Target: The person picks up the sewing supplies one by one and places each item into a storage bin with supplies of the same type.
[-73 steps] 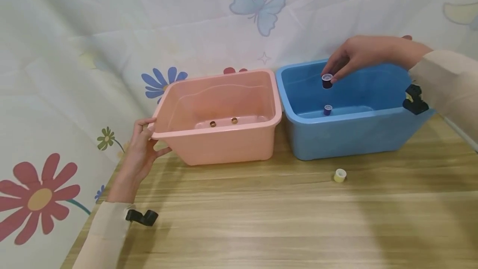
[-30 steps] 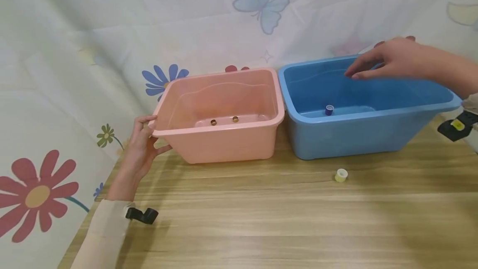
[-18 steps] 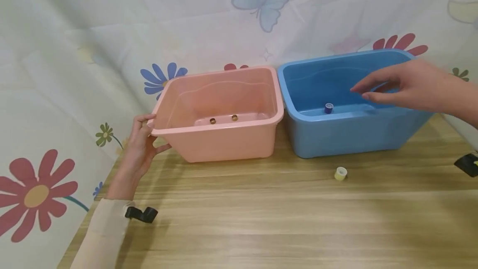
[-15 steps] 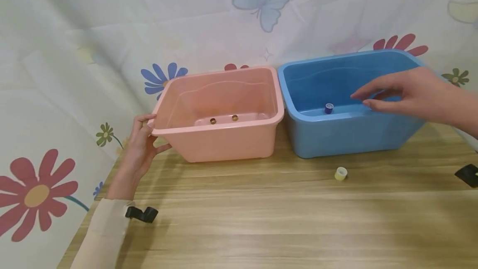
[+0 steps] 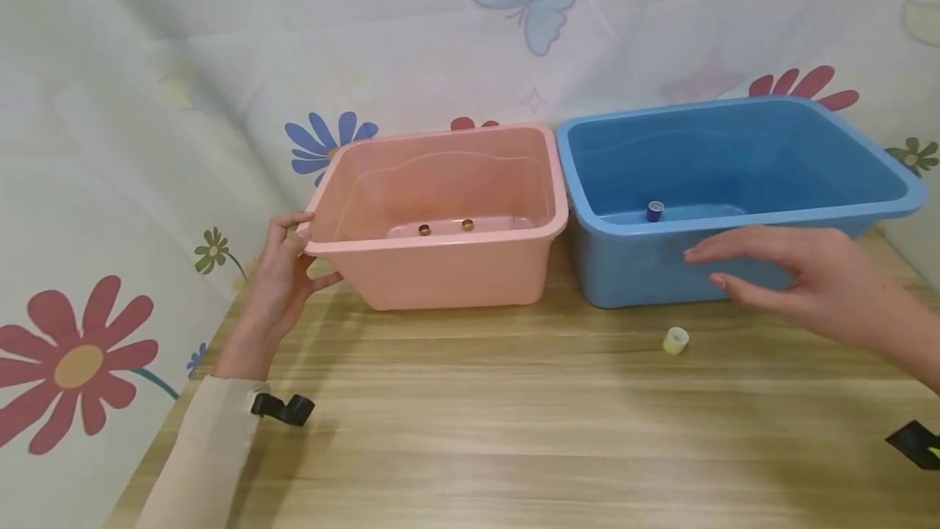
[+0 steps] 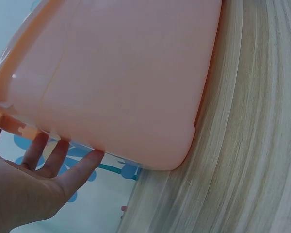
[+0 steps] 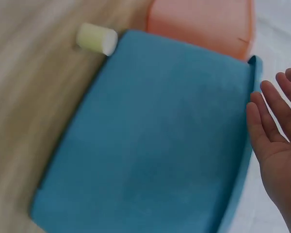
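My left hand (image 5: 282, 276) grips the left rim corner of a pink plastic tub (image 5: 448, 276), thumb against its side wall. In the left wrist view, the fingertips (image 6: 94, 155) touch the wall under the rim. Loosely bent and holding nothing, my right hand (image 5: 800, 276) hovers before the front wall of a blue plastic tub (image 5: 639, 268). To its lower left, a small pale yellow cylinder (image 5: 676, 340) with a white hollow top stands on the table. Inside the blue tub is a small purple cylinder (image 5: 654, 211) with a white top; the front wall hides part of the floor.
Two small gold-brown rings (image 5: 467, 225) lie on the pink tub's floor. Both tubs stand side by side on a wood-grain table (image 5: 470, 431), against a white cloth backdrop (image 5: 411, 39) printed with flowers and a butterfly. Each wrist wears a black mount (image 5: 282, 408).
My right hand has let go of a dark purple cylinder over the blue tub, then moved right, down and out in front of it. My left hand has stayed on the pink tub.
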{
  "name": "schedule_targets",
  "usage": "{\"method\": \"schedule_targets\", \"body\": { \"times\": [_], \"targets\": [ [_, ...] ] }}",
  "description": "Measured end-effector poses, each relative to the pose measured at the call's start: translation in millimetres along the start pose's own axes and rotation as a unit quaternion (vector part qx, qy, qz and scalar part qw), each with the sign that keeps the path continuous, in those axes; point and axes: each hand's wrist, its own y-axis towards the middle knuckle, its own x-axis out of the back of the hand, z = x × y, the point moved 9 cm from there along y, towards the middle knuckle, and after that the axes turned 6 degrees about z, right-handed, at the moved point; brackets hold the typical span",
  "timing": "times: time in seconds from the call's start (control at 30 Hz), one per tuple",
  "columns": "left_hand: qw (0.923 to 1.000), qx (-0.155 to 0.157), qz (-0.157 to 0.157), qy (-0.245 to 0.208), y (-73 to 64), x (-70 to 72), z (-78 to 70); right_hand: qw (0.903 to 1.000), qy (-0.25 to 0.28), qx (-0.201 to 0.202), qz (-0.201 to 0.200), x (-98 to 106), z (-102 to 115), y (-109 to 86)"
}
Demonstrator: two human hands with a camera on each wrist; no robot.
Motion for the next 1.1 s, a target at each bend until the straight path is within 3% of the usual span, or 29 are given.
{"method": "schedule_targets", "body": {
  "times": [0.17, 0.43, 1.1],
  "targets": [
    [1.0000, 0.002, -0.002, 0.000, 2.4, -0.3, -1.6, 0.9996, 0.026, -0.010, 0.002, -21.1, -0.2, -17.2],
    [1.0000, 0.001, 0.002, -0.004, 2.1, -0.8, -1.9, 0.9958, 0.028, -0.084, 0.021, -47.0, -12.2, -37.1],
    [1.0000, -0.001, 0.003, -0.004, 0.6, -2.5, -1.1, 0.9885, 0.044, -0.142, 0.026, -72.4, -33.6, -54.0]
  ]
}}
